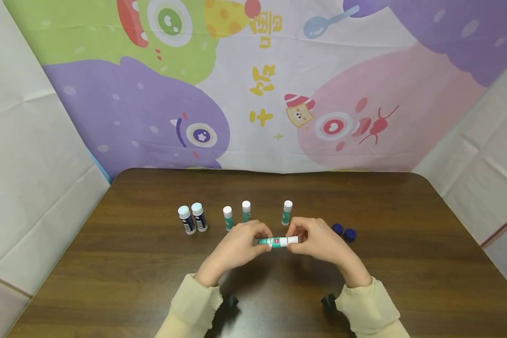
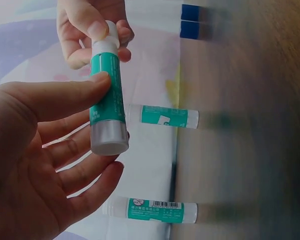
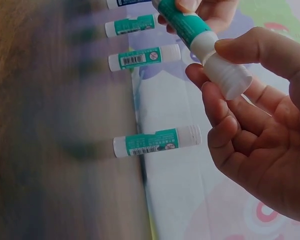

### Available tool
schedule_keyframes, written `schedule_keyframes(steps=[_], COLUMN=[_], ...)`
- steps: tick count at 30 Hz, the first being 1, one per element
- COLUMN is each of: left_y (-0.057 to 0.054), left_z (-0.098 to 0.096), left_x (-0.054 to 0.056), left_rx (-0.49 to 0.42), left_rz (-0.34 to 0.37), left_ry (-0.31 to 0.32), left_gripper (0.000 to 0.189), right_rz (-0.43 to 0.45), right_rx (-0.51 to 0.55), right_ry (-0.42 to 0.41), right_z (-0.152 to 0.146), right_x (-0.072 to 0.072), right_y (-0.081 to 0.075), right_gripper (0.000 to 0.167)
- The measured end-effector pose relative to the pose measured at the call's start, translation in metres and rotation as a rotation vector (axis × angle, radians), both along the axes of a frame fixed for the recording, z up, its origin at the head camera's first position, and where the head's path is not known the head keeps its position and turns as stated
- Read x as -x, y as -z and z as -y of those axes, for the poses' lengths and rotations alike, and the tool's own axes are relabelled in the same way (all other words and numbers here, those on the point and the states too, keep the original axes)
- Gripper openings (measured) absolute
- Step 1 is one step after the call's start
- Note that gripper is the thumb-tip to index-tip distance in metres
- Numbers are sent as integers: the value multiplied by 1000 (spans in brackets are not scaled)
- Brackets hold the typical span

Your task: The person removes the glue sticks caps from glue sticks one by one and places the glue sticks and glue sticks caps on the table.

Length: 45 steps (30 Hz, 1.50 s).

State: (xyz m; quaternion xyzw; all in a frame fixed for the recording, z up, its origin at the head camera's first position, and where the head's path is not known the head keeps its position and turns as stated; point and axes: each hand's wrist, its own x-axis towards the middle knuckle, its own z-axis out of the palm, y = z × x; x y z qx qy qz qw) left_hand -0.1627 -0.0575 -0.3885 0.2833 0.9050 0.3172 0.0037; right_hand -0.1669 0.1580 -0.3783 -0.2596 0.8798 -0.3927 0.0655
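Note:
A green and white glue stick (image 1: 274,242) lies level between my two hands, above the table. My left hand (image 1: 243,241) pinches its green body between thumb and fingers; the left wrist view shows the white base (image 2: 109,137) sticking out below that thumb. My right hand (image 1: 318,238) grips the white cap (image 3: 227,77) at the other end, thumb on top and fingers curled beneath. A narrow step shows between cap and collar in the right wrist view. Just beyond the hands stand three more green glue sticks, one (image 1: 287,213) behind the right hand, the others (image 1: 228,218) behind the left.
Two dark blue glue sticks with pale caps (image 1: 199,217) stand side by side at the left. Two dark blue caps (image 1: 349,234) sit to the right of my right hand. The brown wooden table (image 1: 110,281) ends at a cartoon-printed cloth (image 1: 253,150).

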Motion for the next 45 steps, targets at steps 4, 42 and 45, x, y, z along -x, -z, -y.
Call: schedule_keyframes(steps=[4,42,45], left_y=[-1,-6,-6], left_z=[2,34,40], left_x=[1,12,12], left_rx=[-1,-78,-42], left_rz=[-12,28,44], left_ry=[-10,-282,-312], left_gripper=[13,20,21], right_rz=[1,-121,-120], right_rx=[5,-191,-210], right_ry=[19,306,313], right_z=[-2,-21,-21], right_x=[1,20,20], right_y=[-2,20,22], right_gripper=[14,17,17])
